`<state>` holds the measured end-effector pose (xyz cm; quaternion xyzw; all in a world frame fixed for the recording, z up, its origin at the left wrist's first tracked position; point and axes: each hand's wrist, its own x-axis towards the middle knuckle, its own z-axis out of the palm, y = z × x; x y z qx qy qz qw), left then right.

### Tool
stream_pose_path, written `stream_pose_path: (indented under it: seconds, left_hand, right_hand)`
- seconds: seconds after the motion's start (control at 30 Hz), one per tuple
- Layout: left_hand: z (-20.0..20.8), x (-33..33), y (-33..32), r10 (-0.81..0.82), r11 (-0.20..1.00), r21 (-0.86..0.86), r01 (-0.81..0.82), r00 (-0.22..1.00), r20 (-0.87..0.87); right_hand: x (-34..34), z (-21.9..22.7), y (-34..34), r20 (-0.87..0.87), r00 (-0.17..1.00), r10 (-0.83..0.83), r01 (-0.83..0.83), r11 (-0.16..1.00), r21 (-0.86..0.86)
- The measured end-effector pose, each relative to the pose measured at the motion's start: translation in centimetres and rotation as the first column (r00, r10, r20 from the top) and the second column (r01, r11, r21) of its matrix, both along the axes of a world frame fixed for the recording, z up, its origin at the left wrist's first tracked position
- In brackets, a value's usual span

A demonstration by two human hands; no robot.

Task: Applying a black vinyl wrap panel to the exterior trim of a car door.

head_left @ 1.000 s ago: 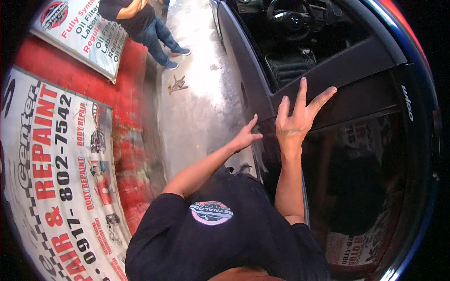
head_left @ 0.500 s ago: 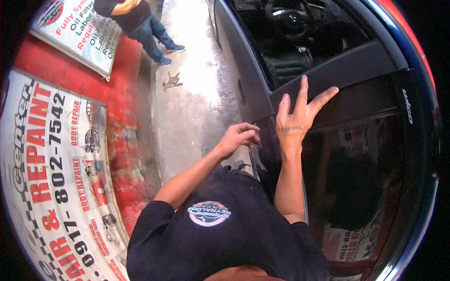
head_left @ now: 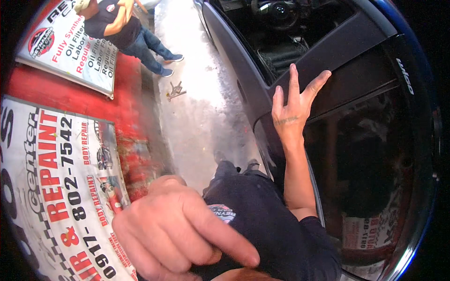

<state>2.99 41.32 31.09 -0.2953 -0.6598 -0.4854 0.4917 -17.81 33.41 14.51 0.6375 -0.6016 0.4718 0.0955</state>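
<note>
My left hand point(head_left: 171, 225) is raised large and close in the lower middle, in front of my dark shirt point(head_left: 276, 225). Its index finger stretches to the right while the other fingers curl in; I see nothing held. Against the side of a black car point(head_left: 337, 100), my right hand point(head_left: 291, 112) has its fingers spread and nothing in its grasp. Those fingertips are by the lower corner of a car window point(head_left: 295, 37), through which a steering wheel point(head_left: 277, 15) shows. Whether the palm presses on the car is hidden.
At the upper left a person point(head_left: 129, 35) stands beside a red wall point(head_left: 61, 89) hung with banners point(head_left: 61, 154). A small metal stand-like object point(head_left: 176, 90) lies on the pale concrete floor point(head_left: 206, 107), which runs between wall and car.
My left hand has come up from beside the car toward the camera and to the left, its index finger extended. My right hand keeps its spread pose at the car. The view has shifted.
</note>
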Motion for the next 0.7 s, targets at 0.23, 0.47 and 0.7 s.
stream_pose_path:
  seconds: [0.23, 0.47, 0.7]
  left_hand:
    - [1.3, -1.7, 0.5, -0.024, 0.999, -0.051, 0.018, 0.994, -0.104]
    - [0.8, -2.5, 2.0, 0.124, 0.992, 0.049, -0.117, 0.978, -0.170]
    - [0.9, -2.5, 1.4, 0.085, 0.996, 0.008, -0.085, 0.988, -0.127]
  right_hand:
    - [-0.2, 0.0, 0.0, 0.015, 0.999, 0.028, -0.028, 0.999, -0.016]
    - [-0.1, 0.0, 0.1, 0.017, 1.000, 0.018, -0.018, 1.000, 0.002]
    - [-0.1, 0.1, 0.1, 0.011, 1.000, 0.014, -0.014, 1.000, 0.014]
